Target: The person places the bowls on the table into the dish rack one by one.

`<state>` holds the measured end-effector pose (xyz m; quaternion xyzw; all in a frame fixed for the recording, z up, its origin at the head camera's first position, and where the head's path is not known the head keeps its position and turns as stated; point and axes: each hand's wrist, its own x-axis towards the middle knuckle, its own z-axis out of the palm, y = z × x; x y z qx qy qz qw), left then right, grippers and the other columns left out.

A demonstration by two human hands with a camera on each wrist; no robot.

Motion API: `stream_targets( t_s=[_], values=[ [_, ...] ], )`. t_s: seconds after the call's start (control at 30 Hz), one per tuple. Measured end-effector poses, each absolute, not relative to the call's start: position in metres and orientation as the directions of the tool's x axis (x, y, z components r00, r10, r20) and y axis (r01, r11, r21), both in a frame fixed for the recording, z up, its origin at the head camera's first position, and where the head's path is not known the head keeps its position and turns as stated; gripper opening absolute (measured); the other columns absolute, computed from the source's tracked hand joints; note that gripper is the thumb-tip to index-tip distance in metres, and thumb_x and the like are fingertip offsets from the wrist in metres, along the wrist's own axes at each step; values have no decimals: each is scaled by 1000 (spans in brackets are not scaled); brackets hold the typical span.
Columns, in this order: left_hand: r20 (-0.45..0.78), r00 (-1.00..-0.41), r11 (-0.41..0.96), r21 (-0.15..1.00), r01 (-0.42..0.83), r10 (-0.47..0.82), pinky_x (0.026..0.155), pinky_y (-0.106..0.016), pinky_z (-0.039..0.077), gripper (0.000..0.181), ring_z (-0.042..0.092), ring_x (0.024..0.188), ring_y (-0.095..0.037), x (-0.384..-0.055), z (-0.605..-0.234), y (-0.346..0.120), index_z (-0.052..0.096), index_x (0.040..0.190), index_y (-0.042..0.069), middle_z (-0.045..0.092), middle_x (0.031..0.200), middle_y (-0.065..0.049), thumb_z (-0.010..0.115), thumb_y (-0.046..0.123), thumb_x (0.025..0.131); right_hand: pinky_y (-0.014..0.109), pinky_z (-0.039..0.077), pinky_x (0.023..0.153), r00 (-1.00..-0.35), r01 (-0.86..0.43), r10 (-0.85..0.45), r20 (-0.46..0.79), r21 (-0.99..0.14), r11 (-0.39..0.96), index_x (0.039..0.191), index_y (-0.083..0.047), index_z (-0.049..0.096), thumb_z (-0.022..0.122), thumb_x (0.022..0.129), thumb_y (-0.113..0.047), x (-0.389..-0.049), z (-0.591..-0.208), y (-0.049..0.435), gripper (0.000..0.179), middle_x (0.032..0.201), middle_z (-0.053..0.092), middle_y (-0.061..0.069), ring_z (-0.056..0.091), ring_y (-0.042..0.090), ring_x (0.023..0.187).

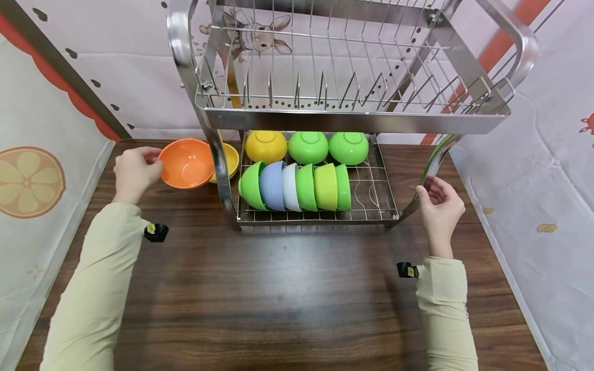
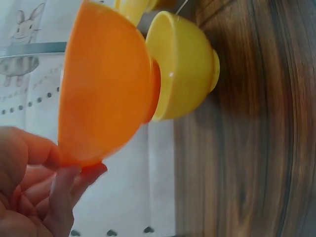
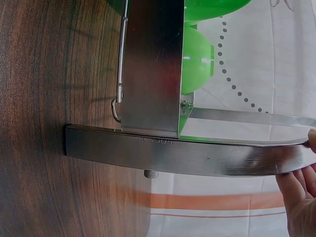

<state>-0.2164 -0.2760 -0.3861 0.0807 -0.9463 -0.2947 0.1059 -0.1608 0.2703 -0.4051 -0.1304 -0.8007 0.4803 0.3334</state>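
My left hand (image 1: 135, 174) pinches the rim of an orange bowl (image 1: 186, 164) between thumb and fingers, left of a metal dish rack (image 1: 357, 122). In the left wrist view the orange bowl (image 2: 103, 84) is raised over a yellow bowl (image 2: 185, 66), which sits upright on the table; its foot overlaps the yellow rim. From the head, the orange bowl and the rack's left leg partly cover that yellow bowl (image 1: 232, 161). At the right, my right hand (image 1: 441, 203) grips the rack's curved leg (image 3: 212, 157), thumb on one side and fingers on the other.
On the lower shelf, several green, blue, white and yellow bowls (image 1: 305, 186) stand on edge in a row. Behind them a yellow bowl (image 1: 266, 147) and two green bowls (image 1: 349, 148) lie upside down. The wire upper tier (image 1: 320, 62) overhangs them. Fabric walls (image 1: 533, 216) border the wooden table (image 1: 278, 288).
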Motion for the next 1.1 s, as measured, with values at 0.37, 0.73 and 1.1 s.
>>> stream_targets(
  t_s=[0.37,0.73,1.1],
  values=[
    [104,-994,860,510,20,-39,47,-17,37,28,42,51,9,-188,-373,-300,63,103,-5,64,88,-25,52,8,81,9,44,67,-745,-127,520,419,-854,505,103,7,64,70,76,-4,-162,-405,270,30,86,61,-7,55,-7,72],
    [-19,-995,835,544,76,102,49,-19,45,26,52,59,7,-168,-369,-308,63,105,-2,66,86,-20,61,10,82,9,45,67,-743,-124,530,408,-863,490,102,6,65,69,76,-2,-162,-407,270,28,81,60,-17,56,-7,72],
    [-183,-952,768,636,75,245,58,-24,52,28,61,68,-2,-156,-362,-297,62,108,-1,67,91,-15,62,5,81,8,44,66,-741,-137,531,410,-867,479,102,7,65,70,76,-3,-160,-404,268,28,80,60,-18,56,-7,72]
  ],
)
